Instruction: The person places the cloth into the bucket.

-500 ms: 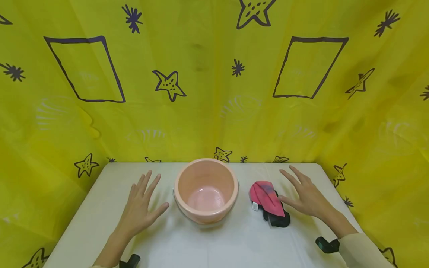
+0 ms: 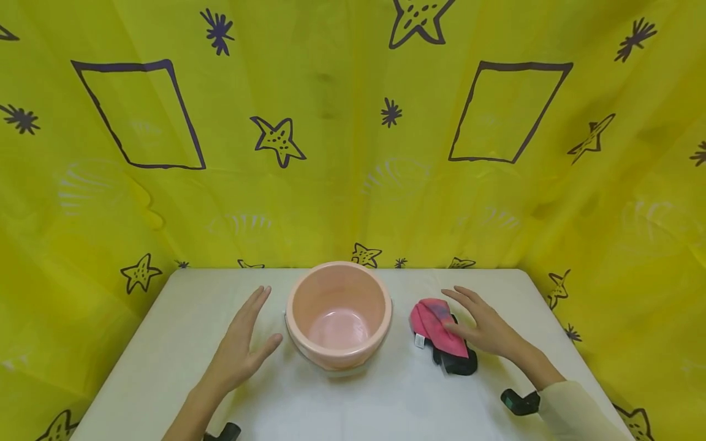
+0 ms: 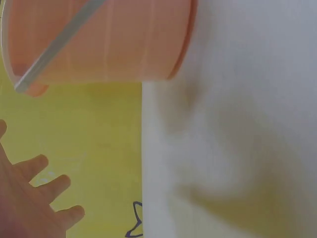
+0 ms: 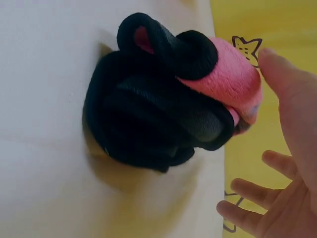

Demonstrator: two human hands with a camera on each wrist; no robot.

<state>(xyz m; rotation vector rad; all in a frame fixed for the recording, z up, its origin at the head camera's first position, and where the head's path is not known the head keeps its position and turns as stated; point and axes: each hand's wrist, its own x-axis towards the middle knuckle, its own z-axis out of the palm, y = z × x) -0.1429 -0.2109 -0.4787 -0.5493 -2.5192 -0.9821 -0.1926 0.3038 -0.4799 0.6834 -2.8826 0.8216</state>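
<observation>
A pale pink bucket point(image 2: 339, 355) with a thin wire-like handle stands upright in the middle of the table, its inside bare. To its left my left hand point(image 2: 237, 352) hovers with straight fingers, apart from the bucket. On the right a crumpled pink and black cloth item point(image 2: 438, 327) with a small white tag lies on the table; its exact kind cannot be told. My right hand point(image 2: 488, 331) is beside and above it, fingers extended, thumb near the pink part. In the right wrist view the cloth point(image 4: 158, 109) shows thick black folds, and nothing is held.
The white table point(image 2: 386, 410) reaches back to a yellow curtain point(image 2: 342, 202) printed with dark stars and frames, which hangs behind and on both sides. A dark wrist device point(image 2: 521, 402) sits at the right sleeve.
My right hand has moved left, closer to the cloth item. The left hand has shifted slightly right toward the bucket, its fingers closer together. Bucket and cloth have stayed put.
</observation>
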